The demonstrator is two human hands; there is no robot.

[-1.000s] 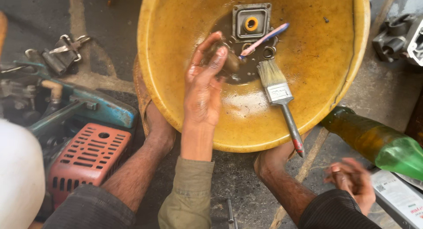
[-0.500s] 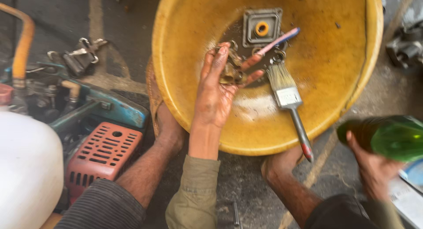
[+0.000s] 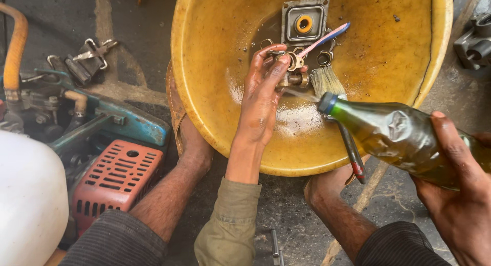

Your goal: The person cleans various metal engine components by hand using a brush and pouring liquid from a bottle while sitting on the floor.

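Observation:
My left hand (image 3: 263, 92) reaches into a large yellow basin (image 3: 215, 92) and holds a small brass metal part (image 3: 292, 78) between thumb and fingers. My right hand (image 3: 458, 189) grips a green plastic bottle (image 3: 394, 135), tilted with its neck over the basin, and a thin stream of liquid runs from its mouth toward the part. A paintbrush (image 3: 330, 87) lies in the basin under the bottle. A square grey cover with an orange ring (image 3: 304, 23), a pink and blue toothbrush (image 3: 325, 39) and small metal rings (image 3: 324, 58) lie at the basin's far side.
A small engine with an orange grille (image 3: 115, 179), teal housing (image 3: 128, 123) and a white tank (image 3: 28, 199) stands at the left. Metal clips (image 3: 87, 59) lie on the floor beyond it. A grey metal part (image 3: 473, 43) sits at the right. My knees and feet flank the basin.
My right hand has brought the green bottle from the right over the basin and tipped it, and liquid now flows. My left hand still holds the part in the basin.

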